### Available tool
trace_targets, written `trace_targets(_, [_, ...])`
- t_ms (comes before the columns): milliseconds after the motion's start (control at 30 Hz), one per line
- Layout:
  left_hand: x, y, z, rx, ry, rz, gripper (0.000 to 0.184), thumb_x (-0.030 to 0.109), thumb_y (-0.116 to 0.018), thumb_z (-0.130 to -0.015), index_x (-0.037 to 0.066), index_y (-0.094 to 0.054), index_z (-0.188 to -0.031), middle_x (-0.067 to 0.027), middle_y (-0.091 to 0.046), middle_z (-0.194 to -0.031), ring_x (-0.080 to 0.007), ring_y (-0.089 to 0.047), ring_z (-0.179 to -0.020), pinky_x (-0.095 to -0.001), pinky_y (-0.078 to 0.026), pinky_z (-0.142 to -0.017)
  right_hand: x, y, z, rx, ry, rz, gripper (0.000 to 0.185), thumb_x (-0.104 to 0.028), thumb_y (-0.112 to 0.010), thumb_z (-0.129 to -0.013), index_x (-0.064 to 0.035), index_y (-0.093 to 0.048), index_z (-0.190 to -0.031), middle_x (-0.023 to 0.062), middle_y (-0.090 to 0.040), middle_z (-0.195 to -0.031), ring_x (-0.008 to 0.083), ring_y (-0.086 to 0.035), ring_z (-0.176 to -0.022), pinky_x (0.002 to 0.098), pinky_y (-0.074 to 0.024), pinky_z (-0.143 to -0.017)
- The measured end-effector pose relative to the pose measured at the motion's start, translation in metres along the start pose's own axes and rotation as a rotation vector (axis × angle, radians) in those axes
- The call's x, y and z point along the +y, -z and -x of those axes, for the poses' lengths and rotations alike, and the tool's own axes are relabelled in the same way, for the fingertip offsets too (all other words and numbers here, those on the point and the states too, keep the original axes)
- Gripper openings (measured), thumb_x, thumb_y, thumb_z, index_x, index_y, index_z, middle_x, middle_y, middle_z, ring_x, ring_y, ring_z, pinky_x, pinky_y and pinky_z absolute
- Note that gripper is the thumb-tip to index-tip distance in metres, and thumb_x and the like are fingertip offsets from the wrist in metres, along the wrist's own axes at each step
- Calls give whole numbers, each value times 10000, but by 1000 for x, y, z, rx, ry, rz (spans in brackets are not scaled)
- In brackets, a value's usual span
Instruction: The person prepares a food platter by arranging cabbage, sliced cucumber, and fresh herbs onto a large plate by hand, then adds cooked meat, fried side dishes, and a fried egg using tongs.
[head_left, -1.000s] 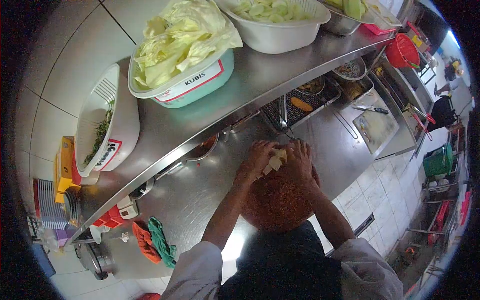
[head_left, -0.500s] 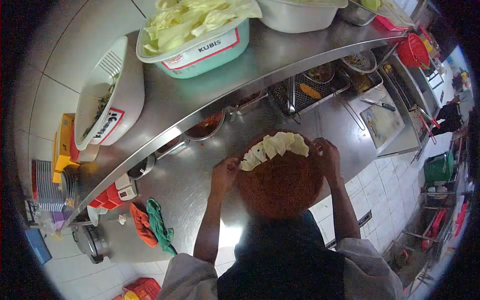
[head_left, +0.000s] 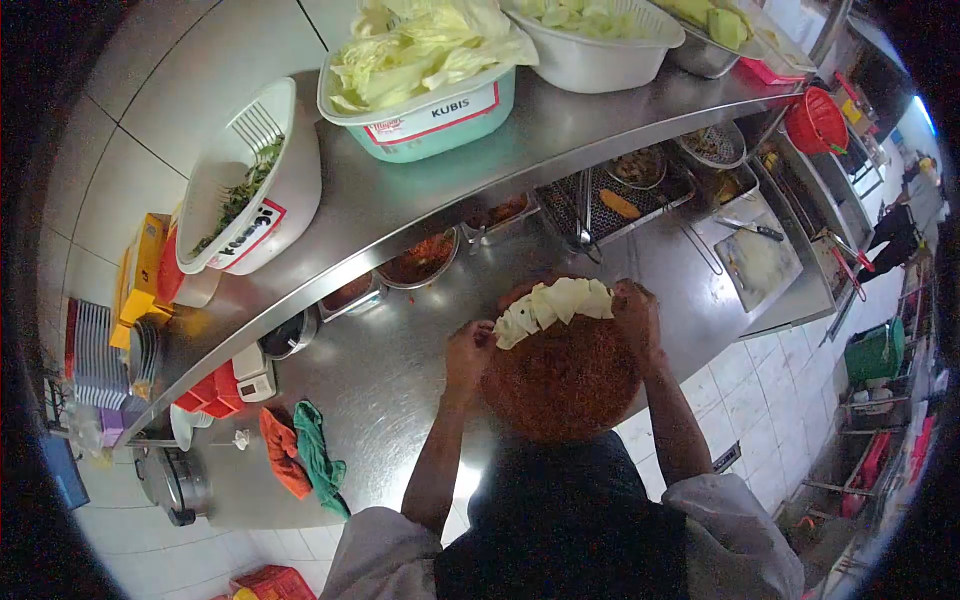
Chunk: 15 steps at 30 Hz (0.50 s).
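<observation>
The left hand [head_left: 468,352] and right hand [head_left: 638,313] curl at opposite ends of the pale strip [head_left: 555,303], along the brown round's [head_left: 560,392] far edge; their exact grip cannot be told. Seemingly straightening, this calls for matched hands.

Commercial kitchen, steel counter [head_left: 390,365], labelled vegetable tubs [head_left: 440,132], stacked plates [head_left: 98,350]
</observation>
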<state>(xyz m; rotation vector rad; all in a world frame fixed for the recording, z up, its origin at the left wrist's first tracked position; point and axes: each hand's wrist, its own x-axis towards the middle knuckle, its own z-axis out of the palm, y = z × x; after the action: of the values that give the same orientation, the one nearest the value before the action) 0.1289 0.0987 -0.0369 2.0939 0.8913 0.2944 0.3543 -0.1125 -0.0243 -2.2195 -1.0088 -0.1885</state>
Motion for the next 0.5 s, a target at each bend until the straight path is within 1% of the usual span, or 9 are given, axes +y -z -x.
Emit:
trace_targets(67, [-17,-8,2,39,-59,-1,246,147,-707,-836,59,-650,-1059,-146,-698,-892,-274,-689,-814,-360,-537,-747,7,-3,3,-88,-162,-41,148,-107,-532,-863,-24,-653,-885,154,-651,-785,343,-662,-791,401,-529,-676])
trace_targets(133, [-13,-2,8,66,-105,-36,236,135,-695,-841,62,-651,-1062,-154,-690,-928,-288,-682,-846,-362,-535,-751,38,-20,15,-80,114,238,119,-94,-568,-849,-26,-659,-886,158,-658,-851,347,-656,-828,412,-537,-722])
trace_targets(200, [-5,12,19,112,-172,-62,238,139,-696,-847,72,-653,-1072,-148,-679,-968,-285,-673,-876,-365,-536,-752,-12,23,7,-26,-57,-60,117,-94,-610,-838,-31,-662,-922,164,-662,-935,343,-653,-862,411,-541,-749])
trace_targets(233, [-9,18,21,164,-250,-54,247,149,-705,-847,78,-654,-1079,-142,-675,-989,-279,-669,-888,-366,-538,-751,-15,31,9,69,-46,-65,122,-89,-626,-839,-35,-662,-942,155,-662,-942,330,-654,-845,398,-539,-736])
trace_targets(300, [-1,45,32,165,-209,62,291,193,-732,-844,88,-651,-1103,-129,-677,-1000,-249,-670,-881,-350,-543,-728,-27,58,-14,193,-13,-74,133,-84,-642,-840,-39,-662,-963,147,-663,-950,317,-656,-828,385,-538,-724])
trace_targets(367, [6,71,44,227,-194,107,302,229,-754,-835,86,-666,-1085,-121,-685,-997,-215,-672,-880,-329,-544,-699,-57,108,-40,154,-124,-262,147,-46,-660,-831,-38,-656,-978,142,-664,-944,276,-657,-814,355,-532,-703])
trace_targets(400, [-1,81,45,239,-213,106,302,229,-754,-835,86,-666,-1085,-121,-685,-997,-215,-672,-880,-329,-544,-699,-65,132,-56,234,50,-131,146,-29,-667,-830,-30,-654,-975,133,-669,-947,249,-653,-804,334,-525,-683])
trace_targets(467, [-18,96,53,271,-94,180,249,233,-732,-857,76,-684,-1045,-110,-694,-986,-198,-672,-889,-331,-551,-695,-96,179,-86,387,159,39,163,4,-669,-794,-20,-653,-955,135,-674,-936,267,-655,-828,360,-512,-748])
trace_targets(500, [-24,101,62,293,-93,186,249,233,-732,-857,76,-684,-1045,-110,-694,-986,-198,-672,-889,-331,-551,-695,-106,196,-99,416,157,-34,112,-55,-645,-848,-55,-669,-958,128,-677,-909,273,-621,-735,369,-489,-669])
